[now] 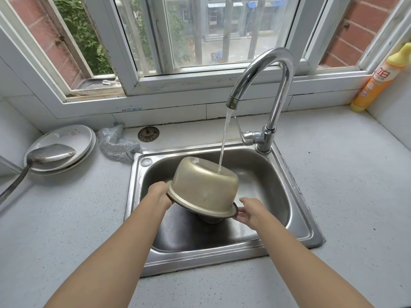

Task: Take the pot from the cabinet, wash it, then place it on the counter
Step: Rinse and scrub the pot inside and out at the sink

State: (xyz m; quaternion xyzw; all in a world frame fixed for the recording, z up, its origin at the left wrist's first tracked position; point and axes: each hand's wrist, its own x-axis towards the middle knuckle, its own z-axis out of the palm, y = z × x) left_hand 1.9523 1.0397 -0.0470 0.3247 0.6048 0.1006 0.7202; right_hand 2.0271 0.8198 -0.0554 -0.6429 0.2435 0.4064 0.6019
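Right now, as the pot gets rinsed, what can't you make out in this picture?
All in the head view:
- Inside of the pot: it is held upside down, so its wall hides it.
- Sink drain: the pot covers it.
- Left hand fingertips: tucked under the pot's rim.
- Right hand grip: its fingers lie at the rim, too unclear to tell.
- Ladle handle: cut off by the left edge.
- Bottle label: too small to read.
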